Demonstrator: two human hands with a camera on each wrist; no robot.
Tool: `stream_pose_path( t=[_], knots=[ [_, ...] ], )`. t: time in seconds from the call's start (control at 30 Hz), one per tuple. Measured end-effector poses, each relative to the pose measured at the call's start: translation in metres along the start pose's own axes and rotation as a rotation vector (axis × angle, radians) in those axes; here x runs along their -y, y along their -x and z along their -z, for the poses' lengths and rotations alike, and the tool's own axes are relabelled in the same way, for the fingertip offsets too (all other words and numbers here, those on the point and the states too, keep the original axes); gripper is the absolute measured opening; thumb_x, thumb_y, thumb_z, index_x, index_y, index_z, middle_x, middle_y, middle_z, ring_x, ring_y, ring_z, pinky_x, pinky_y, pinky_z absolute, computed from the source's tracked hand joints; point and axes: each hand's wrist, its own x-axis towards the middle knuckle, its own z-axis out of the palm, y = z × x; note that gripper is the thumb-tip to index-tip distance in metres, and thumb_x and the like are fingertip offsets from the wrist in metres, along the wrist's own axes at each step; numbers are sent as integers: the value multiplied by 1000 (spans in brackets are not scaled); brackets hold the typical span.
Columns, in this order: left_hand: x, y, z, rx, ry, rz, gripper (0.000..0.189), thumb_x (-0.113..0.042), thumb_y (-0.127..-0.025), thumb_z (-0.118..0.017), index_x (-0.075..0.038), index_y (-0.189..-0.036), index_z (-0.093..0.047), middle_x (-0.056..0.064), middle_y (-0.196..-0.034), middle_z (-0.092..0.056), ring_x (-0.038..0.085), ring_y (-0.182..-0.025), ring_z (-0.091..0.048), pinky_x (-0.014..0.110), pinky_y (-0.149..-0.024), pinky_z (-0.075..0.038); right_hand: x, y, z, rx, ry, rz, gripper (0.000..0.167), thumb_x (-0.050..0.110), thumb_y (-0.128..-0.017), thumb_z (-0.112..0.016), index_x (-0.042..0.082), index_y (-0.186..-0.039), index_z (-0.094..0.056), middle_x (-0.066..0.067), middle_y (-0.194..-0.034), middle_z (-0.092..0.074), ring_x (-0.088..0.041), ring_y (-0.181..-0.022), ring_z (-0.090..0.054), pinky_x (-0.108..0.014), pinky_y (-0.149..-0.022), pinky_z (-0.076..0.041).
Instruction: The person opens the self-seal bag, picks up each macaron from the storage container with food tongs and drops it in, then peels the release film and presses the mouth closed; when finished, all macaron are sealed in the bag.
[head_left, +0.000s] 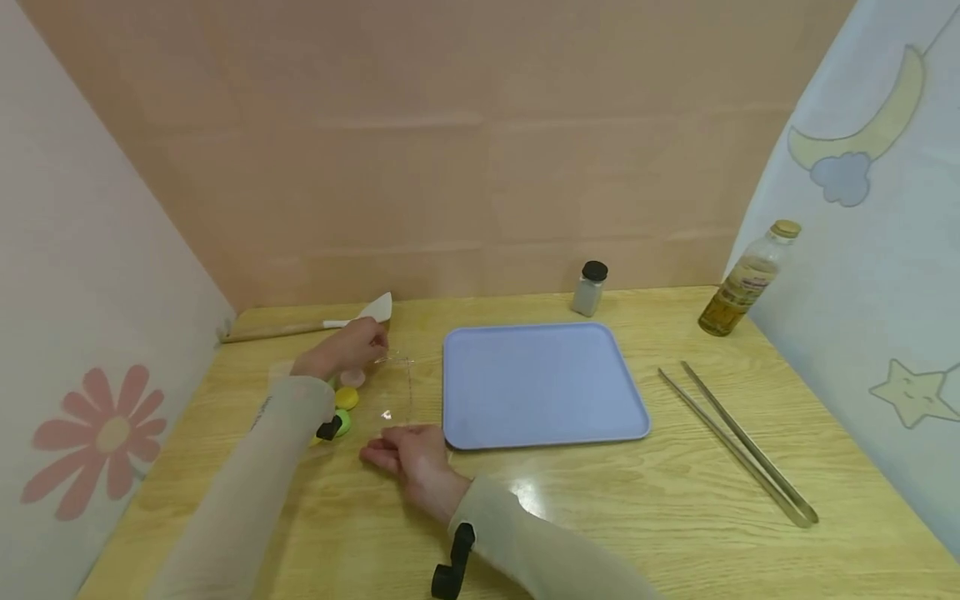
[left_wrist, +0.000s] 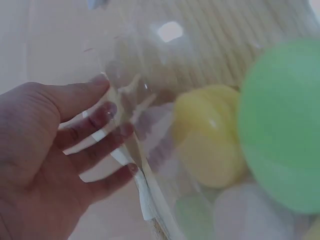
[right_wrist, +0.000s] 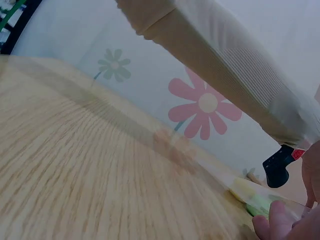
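Clear plastic container (head_left: pixel 395 387): left of blue tray (head_left: pixel 543 383), between the hands | long axis unclear | left hand (head_left: pixel 348 346): far edge, fingers spread, tips against it | right hand (head_left: pixel 416 461): near edge, grip can't be told | both equally near

Glossy clear-plastic container (head_left: pixel 392 393), smooth plastic tray (head_left: pixel 543 387), shiny metal tongs (head_left: pixel 750 442), wood-grained table (head_left: pixel 600 500)

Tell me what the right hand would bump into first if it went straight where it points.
Probably the green round piece by the left sleeve, as the right hand points roughly that way. Depth is unclear, though: the clear plastic near its fingers might be met sooner.
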Motion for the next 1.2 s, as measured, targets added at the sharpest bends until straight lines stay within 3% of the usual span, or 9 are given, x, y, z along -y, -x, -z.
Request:
stream_pose_path(
  t=[0.23, 0.33, 0.5, 0.73, 0.87, 1.0, 1.2],
  knots=[
    [3, 8, 5, -103, 9, 41, 17, -6, -103, -52, 4, -106, -65, 13, -98, -64, 25, -86, -56, 42, -79, -48, -1, 5, 1, 22, 58, 68, 9, -6, -95, -61, -12, -101, -61, -24, -90, -71, -32, -84, -74, -38, -77, -60],
    [4, 14, 10, -114, 30, 47, 16, -7, -104, -52, 4, -106, -64, 14, -98, -65, 25, -86, -56, 43, -80, -48, 2, 9, 0, 24, 116, 97, 9, -4, -96, -61, -10, -101, -62, -21, -89, -71, -30, -82, -75, -36, -76, -60],
    [4, 25, 19, -123, 62, 45, 15, -7, -104, -52, 4, -106, -61, 14, -97, -63, 24, -84, -54, 41, -76, -46, 13, 19, 0, 31, 202, 163, 9, -3, -92, -64, -8, -100, -66, -20, -89, -73, -28, -80, -75, -35, -74, -61],
    [-2, 49, 30, -203, 104, -3, 13, -12, -105, -55, 0, -104, -61, 15, -98, -63, 28, -85, -54, 44, -77, -46, 33, 35, 14, 90, 357, 314, 9, -1, -90, -66, -8, -95, -69, -16, -85, -73, -27, -81, -74, -34, -74, -61],
    [-11, 63, 36, -259, 93, -50, 16, -17, -106, -57, -2, -104, -62, 12, -101, -66, 33, -97, -61, 52, -86, -50, 48, 48, 25, 91, 561, 458, 7, 5, -91, -69, -1, -89, -72, -7, -78, -73, -27, -77, -73, -31, -68, -60],
    [-22, 79, 38, -297, 93, -88, 16, -17, -107, -53, -3, -105, -62, 8, -99, -66, 28, -90, -61, 47, -81, -50, 67, 64, 36, 66, 800, 651, 9, 12, -94, -70, 6, -90, -74, 4, -76, -71, -18, -68, -69, -27, -58, -54],
    [-44, 102, 35, -406, 183, -143, 13, -16, -108, -52, -9, -102, -61, 0, -98, -67, 17, -90, -61, 29, -75, -50, 99, 84, 52, 23, 856, 850, 6, 8, -93, -72, 11, -89, -75, 5, -81, -74, -7, -71, -70, -27, -64, -58]
  ],
)
